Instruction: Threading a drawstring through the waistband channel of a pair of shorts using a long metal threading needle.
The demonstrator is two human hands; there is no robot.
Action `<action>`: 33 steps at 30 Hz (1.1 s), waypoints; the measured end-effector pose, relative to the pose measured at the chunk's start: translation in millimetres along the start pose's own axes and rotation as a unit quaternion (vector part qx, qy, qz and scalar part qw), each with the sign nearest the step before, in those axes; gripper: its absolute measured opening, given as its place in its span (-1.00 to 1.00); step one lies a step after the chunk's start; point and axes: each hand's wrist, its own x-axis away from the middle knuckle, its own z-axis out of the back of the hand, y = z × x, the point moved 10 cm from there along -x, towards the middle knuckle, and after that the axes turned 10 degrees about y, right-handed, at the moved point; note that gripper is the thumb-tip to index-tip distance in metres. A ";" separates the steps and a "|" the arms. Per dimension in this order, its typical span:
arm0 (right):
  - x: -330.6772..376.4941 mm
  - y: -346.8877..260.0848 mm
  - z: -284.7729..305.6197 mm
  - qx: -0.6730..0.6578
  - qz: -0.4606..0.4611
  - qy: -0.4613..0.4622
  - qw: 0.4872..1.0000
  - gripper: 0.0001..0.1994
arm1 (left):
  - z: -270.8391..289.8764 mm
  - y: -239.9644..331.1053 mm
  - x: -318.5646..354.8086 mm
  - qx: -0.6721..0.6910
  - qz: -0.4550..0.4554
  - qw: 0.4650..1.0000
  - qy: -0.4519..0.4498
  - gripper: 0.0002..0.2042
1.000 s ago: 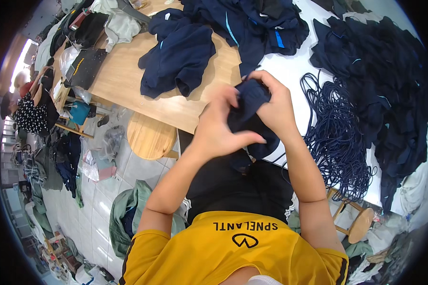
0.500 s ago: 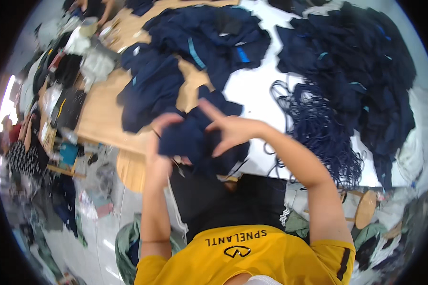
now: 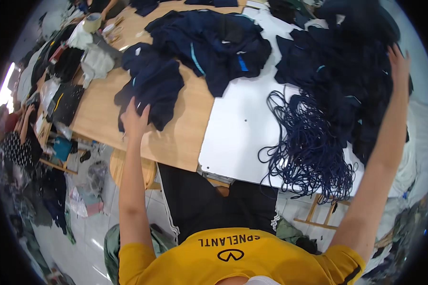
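My left hand, fingers spread, rests at the near edge of a crumpled navy garment on the wooden tabletop. Far to the right, my outstretched right hand reaches over a large heap of navy garments; its fingers are stretched out and hold nothing that I can see. Just beyond those fingertips a dark piece of cloth is smeared by motion on top of the heap. A tangle of navy cords lies in front of the heap on the white board.
Another navy garment pile with light blue strips lies at the far middle. A tape roll and pale cloth sit at the far left. Below the table's near edge is a round wooden stool. Other people are at the left.
The navy bundle between my hands has left the middle of the table. My left hand moved left to the garment there; my right arm swung far right to the heap, where blurred cloth appears.
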 end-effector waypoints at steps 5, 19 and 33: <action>165.0 21.0 -73.5 0.164 -0.088 -0.151 0.971 -0.51 | -50.4 -27.2 -2.5 -0.102 0.055 0.992 -0.056 -0.27; 451.3 73.9 -175.3 0.198 0.108 -0.318 0.921 -0.92 | -10.0 181.9 172.3 0.540 0.239 0.724 -0.357 -0.69; 590.9 20.3 -192.3 0.009 0.022 -0.602 0.798 -0.87 | -13.3 58.7 89.1 0.845 0.399 0.333 -0.127 -0.73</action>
